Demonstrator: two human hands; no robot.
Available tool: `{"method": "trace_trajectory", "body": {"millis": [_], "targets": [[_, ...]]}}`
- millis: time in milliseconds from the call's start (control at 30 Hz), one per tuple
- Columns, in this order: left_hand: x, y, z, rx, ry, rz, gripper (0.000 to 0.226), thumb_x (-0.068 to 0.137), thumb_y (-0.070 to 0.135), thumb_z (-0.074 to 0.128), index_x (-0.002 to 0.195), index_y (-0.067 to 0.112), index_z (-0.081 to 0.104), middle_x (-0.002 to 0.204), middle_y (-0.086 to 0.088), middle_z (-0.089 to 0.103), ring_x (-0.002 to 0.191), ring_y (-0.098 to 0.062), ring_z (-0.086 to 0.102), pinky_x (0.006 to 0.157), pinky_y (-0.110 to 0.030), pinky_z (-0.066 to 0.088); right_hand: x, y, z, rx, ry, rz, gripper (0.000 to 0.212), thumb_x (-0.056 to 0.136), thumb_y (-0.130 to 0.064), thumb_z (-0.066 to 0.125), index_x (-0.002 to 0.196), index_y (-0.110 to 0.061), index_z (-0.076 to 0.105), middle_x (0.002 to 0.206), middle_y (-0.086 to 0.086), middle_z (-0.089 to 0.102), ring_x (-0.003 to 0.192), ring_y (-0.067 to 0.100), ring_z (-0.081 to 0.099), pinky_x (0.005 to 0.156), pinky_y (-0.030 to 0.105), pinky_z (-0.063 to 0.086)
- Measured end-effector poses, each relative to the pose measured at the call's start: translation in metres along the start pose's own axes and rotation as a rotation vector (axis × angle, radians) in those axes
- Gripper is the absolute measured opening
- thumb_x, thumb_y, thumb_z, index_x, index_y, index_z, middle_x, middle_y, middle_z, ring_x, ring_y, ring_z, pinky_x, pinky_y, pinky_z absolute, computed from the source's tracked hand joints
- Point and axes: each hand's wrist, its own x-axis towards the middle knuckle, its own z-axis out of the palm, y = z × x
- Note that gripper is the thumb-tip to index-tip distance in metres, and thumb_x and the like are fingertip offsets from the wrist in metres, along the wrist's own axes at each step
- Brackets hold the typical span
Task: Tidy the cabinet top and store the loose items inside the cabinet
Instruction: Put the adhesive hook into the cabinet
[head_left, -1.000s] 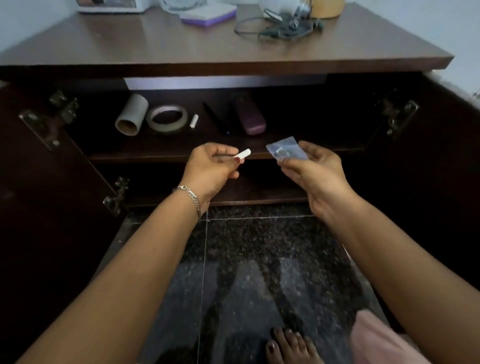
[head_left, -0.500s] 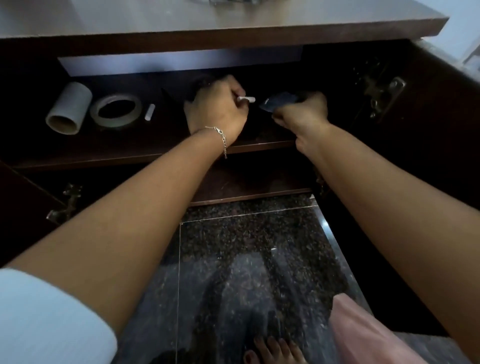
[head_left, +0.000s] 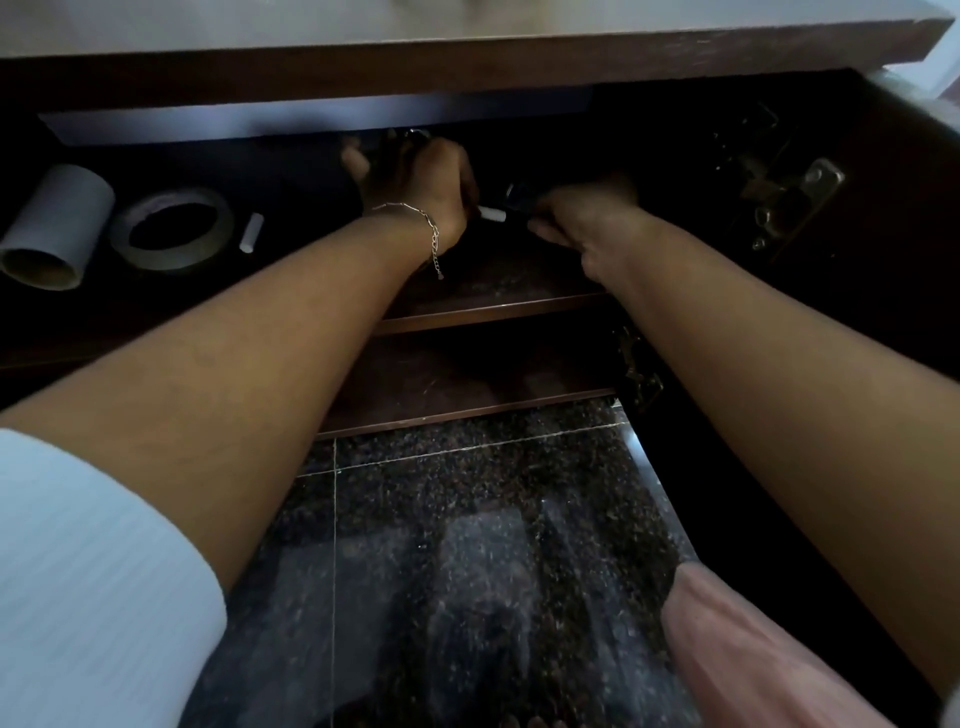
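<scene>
No text, label, brand, number or sign can be read anywhere here; the cabinet interior is too dark.

The left hand reaches deep into the shelf's shadow and shows only its back. Its far fingers smear into blur, and what they touch cannot be told. On its thumb side a small white piece pokes out, with the rest buried in the grip. Just right of that, the right hand pinches a dark item too dim to identify. Well left of both grips, the cardboard tube runs into the frame's edge. Above the hands the cabinet top is cut off, so its surface is out of view.
</scene>
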Motion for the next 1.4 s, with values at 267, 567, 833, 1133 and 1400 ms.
{"method": "trace_trajectory", "body": {"millis": [267, 567, 833, 1133, 1400], "targets": [[-0.014, 0.002, -0.01, 0.095, 0.004, 0.018, 0.023, 0.083, 0.04, 0.067, 0.104, 0.032, 0.066, 0.127, -0.004, 0.054, 0.127, -0.031, 0.04, 0.106, -0.051, 0.02, -0.003, 0.003, -0.007, -0.137, 0.107, -0.047, 0.029, 0.094, 0.001, 0.052, 0.121, -0.006, 0.056, 0.113, 0.007, 0.06, 0.082, 0.019, 0.063, 0.038, 0.011, 0.041], [-0.041, 0.003, -0.035, 0.052, 0.082, 0.083, 0.029, 0.091, 0.021, 0.056, 0.116, 0.034, 0.06, 0.13, -0.004, 0.053, 0.127, -0.031, 0.038, 0.1, -0.045, 0.027, -0.036, 0.009, -0.01, -0.168, 0.199, -0.195, 0.022, 0.091, -0.002, 0.05, 0.107, -0.016, 0.058, 0.076, -0.003, 0.061, 0.065, 0.015, 0.068, 0.054, 0.023, 0.055], [-0.105, 0.003, -0.065, -0.246, 0.141, 0.172, 0.029, 0.087, 0.021, 0.058, 0.113, 0.034, 0.058, 0.113, 0.012, 0.064, 0.113, -0.02, 0.055, 0.099, -0.048, 0.042, -0.093, 0.019, -0.008, -0.046, 0.197, -0.393, 0.017, 0.076, -0.013, 0.053, 0.078, -0.025, 0.064, 0.086, -0.001, 0.07, 0.084, 0.018, 0.069, 0.081, 0.046, 0.057], [-0.144, 0.013, -0.132, -0.408, 0.425, 0.275, 0.005, 0.085, 0.026, 0.062, 0.089, 0.026, 0.064, 0.068, 0.014, 0.057, 0.058, -0.006, 0.055, 0.062, -0.028, 0.049, -0.153, -0.021, -0.014, -0.002, 0.249, -0.781, 0.025, 0.08, -0.003, 0.049, 0.078, -0.022, 0.065, 0.08, -0.007, 0.068, 0.08, 0.011, 0.067, 0.083, 0.038, 0.056], [-0.091, 0.004, -0.169, -0.509, 0.285, 0.184, 0.025, 0.083, 0.005, 0.058, 0.084, 0.03, 0.06, 0.087, 0.017, 0.065, 0.081, 0.004, 0.059, 0.083, -0.015, 0.047, -0.135, -0.074, -0.008, -0.475, 0.219, -0.93, 0.032, 0.083, -0.015, 0.055, 0.114, -0.017, 0.061, 0.116, 0.0, 0.057, 0.108, 0.019, 0.055, 0.094, 0.026, 0.04]]}}
